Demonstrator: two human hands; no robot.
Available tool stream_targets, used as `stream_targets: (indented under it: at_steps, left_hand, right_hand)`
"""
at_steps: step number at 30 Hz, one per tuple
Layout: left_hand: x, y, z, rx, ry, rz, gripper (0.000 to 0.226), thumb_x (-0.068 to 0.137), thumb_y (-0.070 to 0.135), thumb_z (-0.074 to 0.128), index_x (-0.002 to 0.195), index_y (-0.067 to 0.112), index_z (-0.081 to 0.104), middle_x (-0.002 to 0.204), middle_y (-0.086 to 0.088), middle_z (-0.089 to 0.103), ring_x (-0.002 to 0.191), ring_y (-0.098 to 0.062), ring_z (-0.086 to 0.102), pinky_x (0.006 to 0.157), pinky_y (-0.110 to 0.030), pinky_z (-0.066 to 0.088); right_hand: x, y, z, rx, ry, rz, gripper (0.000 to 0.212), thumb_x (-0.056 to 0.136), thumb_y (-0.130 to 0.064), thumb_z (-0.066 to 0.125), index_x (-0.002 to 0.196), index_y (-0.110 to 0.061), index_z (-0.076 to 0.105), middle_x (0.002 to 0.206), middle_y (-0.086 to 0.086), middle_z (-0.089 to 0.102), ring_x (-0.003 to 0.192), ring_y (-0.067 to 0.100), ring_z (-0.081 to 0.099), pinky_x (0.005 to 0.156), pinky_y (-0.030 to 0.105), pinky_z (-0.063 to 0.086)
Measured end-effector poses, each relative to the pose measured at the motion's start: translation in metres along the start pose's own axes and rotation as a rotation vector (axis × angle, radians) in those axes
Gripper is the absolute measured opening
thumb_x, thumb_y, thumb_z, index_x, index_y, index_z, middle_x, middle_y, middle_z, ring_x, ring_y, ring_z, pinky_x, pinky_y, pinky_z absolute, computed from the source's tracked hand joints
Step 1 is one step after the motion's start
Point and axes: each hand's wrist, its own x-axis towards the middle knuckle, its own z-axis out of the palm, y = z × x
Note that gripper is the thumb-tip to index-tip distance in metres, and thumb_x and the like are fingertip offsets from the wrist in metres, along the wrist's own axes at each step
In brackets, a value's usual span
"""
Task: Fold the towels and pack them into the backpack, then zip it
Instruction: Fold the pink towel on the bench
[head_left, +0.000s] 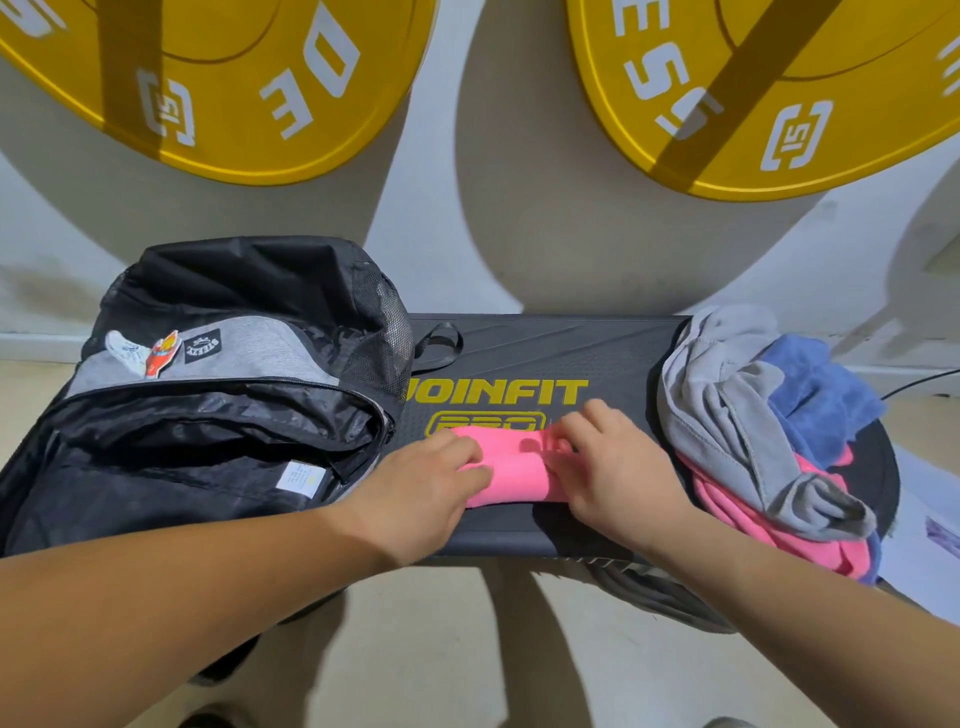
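A small folded pink towel (511, 470) lies in the middle of a black step platform (550, 348). My left hand (421, 483) rests on its left end with the fingers laid over the cloth. My right hand (602, 467) presses on its right end, fingers bent down onto the fold. A black and grey backpack (223, 395) lies on the platform's left side, its main compartment unzipped and gaping toward me. At the right end is a loose pile of towels: a grey one (737, 431) on top, a blue one (821, 395) behind, a pink one (774, 525) underneath.
Two big yellow weight plates (234, 93) (779, 98) lean on the white wall behind the platform. A black strap loop (439, 345) sticks out beside the backpack. Beige floor and my legs show below the platform's near edge.
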Motion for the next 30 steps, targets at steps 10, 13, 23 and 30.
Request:
stream_targets:
  at_steps: [10,13,23,30]
  left_hand:
    - [0.005,-0.004,0.002,-0.177,-0.099,-0.238,0.035,0.091,0.024,0.057,0.125,0.021,0.061,0.121,-0.001,0.064,0.110,-0.027,0.058,0.095,-0.042,0.051]
    - [0.015,-0.013,0.000,-0.329,-0.042,-0.416,0.039,0.093,0.022,0.059,0.131,0.020,0.064,0.127,-0.002,0.067,0.118,-0.025,0.061,0.102,-0.036,0.048]
    - [0.033,-0.024,0.013,-0.321,-0.144,-0.519,0.044,0.093,0.028,0.036,0.118,0.014,0.069,0.108,-0.010,0.068,0.106,-0.035,0.058,0.095,-0.045,0.047]
    - [0.027,-0.020,-0.003,-0.454,-0.111,-0.505,0.030,0.092,0.023,0.067,0.121,0.024,0.069,0.113,0.004,0.059,0.106,-0.013,0.058,0.101,-0.028,0.044]
  right_hand:
    - [0.004,0.002,-0.003,0.048,-0.258,-0.061,0.041,0.088,-0.051,0.057,0.122,-0.028,0.057,0.111,-0.003,0.067,0.102,0.026,0.064,0.082,0.040,0.053]
    - [0.014,0.001,-0.001,0.196,-0.275,0.111,0.041,0.089,-0.053,0.054,0.124,-0.032,0.061,0.108,-0.004,0.063,0.106,0.023,0.062,0.089,0.042,0.053]
    - [0.030,0.004,0.008,0.154,-0.263,0.157,0.031,0.101,-0.039,0.048,0.108,-0.016,0.066,0.102,0.006,0.065,0.102,0.027,0.055,0.086,0.040,0.048]
    - [0.040,0.006,-0.008,0.370,-0.440,0.242,0.014,0.086,-0.033,0.073,0.093,-0.021,0.070,0.092,-0.006,0.062,0.084,0.014,0.059,0.073,0.023,0.041]
